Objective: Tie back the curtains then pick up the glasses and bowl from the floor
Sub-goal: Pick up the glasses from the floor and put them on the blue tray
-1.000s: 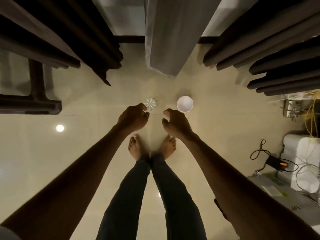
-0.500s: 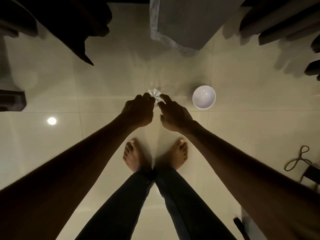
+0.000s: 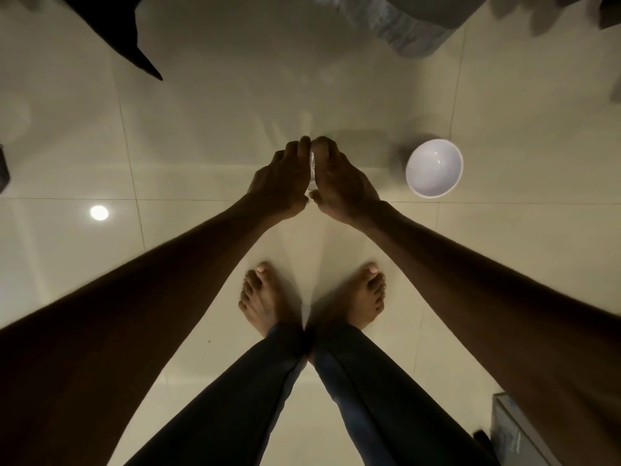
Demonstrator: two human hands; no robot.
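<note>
Left hand [image 3: 279, 183]: fingers curled around the left side of the glass [image 3: 313, 164]. Only a thin clear sliver of it shows between the two hands; can't tell if it's off the floor [image 3: 201, 129] yet. Right hand [image 3: 339, 183]: wrapped round the other side, fingertips meeting the left's on top. My read: the glass is light, rigid, slick and breakable on tile, so grip the wall low with even pressure and don't pinch the rim. Bowl [image 3: 434, 168]: white, upright on the floor, right of the hands and clear of them. Looks smooth and probably brittle too; take it thumb over rim, fingers underneath.
</note>
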